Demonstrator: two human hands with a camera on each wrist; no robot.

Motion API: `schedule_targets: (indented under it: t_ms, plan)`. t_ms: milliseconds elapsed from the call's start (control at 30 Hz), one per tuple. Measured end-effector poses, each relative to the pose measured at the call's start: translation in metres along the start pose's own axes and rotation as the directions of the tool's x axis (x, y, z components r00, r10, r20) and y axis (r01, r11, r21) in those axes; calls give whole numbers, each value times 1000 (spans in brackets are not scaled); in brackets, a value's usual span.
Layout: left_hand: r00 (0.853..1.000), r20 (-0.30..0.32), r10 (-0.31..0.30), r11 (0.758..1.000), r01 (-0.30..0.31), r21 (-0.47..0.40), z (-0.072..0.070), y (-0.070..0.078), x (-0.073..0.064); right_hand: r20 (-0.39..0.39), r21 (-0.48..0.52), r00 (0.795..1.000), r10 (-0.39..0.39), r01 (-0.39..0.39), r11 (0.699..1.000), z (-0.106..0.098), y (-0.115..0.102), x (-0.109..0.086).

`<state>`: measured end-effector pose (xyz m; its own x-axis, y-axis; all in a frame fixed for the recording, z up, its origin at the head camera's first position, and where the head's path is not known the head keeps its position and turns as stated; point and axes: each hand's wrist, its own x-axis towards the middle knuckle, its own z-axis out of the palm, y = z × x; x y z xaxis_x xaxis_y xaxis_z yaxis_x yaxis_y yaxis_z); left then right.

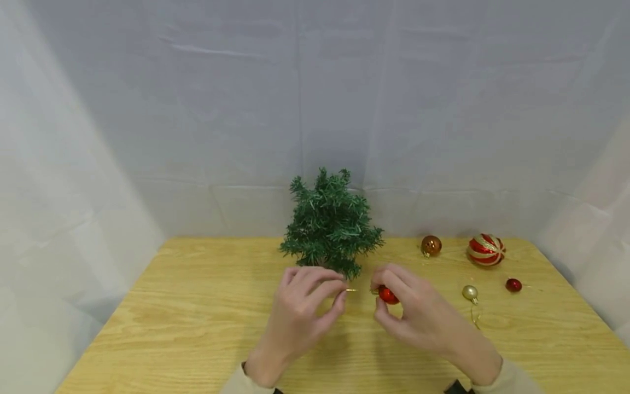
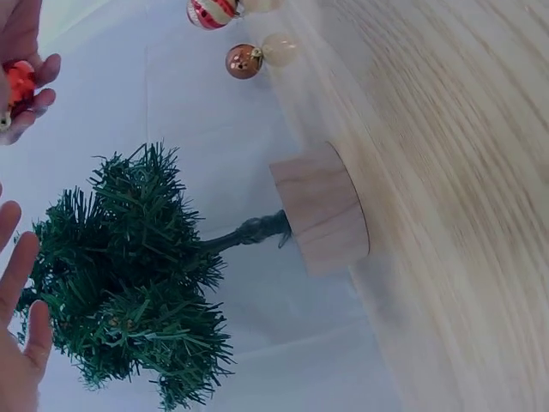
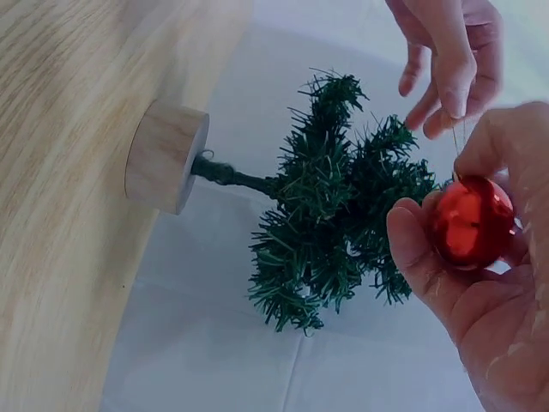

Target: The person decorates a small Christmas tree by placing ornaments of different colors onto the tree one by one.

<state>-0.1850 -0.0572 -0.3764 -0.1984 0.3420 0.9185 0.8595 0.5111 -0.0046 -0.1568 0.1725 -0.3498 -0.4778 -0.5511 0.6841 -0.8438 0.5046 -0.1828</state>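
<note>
My right hand (image 1: 415,312) holds a shiny red Christmas bauble (image 3: 472,223) between curled fingers and thumb, its cap toward the left. A thin gold hanging string (image 1: 351,290) runs from the bauble to my left hand (image 1: 305,303), which pinches it between thumb and index finger. Both hands are in front of a small green artificial Christmas tree (image 1: 330,224). The tree stands upright on a round wooden base (image 2: 322,210), which the hands and branches mostly hide in the head view. No ornaments show on its branches.
On the wooden table (image 1: 187,295), to the right, lie a copper bauble (image 1: 431,245), a large red-and-gold striped bauble (image 1: 486,250), a small gold bauble (image 1: 470,293) with its string and a small dark red bauble (image 1: 514,285). A pale cloth (image 1: 246,120) hangs behind.
</note>
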Motion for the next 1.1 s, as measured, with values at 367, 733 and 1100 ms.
schedule_targets:
  t_ms: [367, 733, 1100]
  plan:
    - [995, -30, 100, 983, -94, 157, 1, 4, 3, -72, -79, 992, -108, 102, 992, 9, 3, 5]
    - [1000, -19, 3, 998, -2, 64, 1, 4, 4, -116, -140, 987, -110, 94, 986, 11, 0, 8]
    - [998, -68, 10, 999, -7, 49, -9, -2, 21, -173, -161, 975, -139, 111, 981, 6, 0, 25]
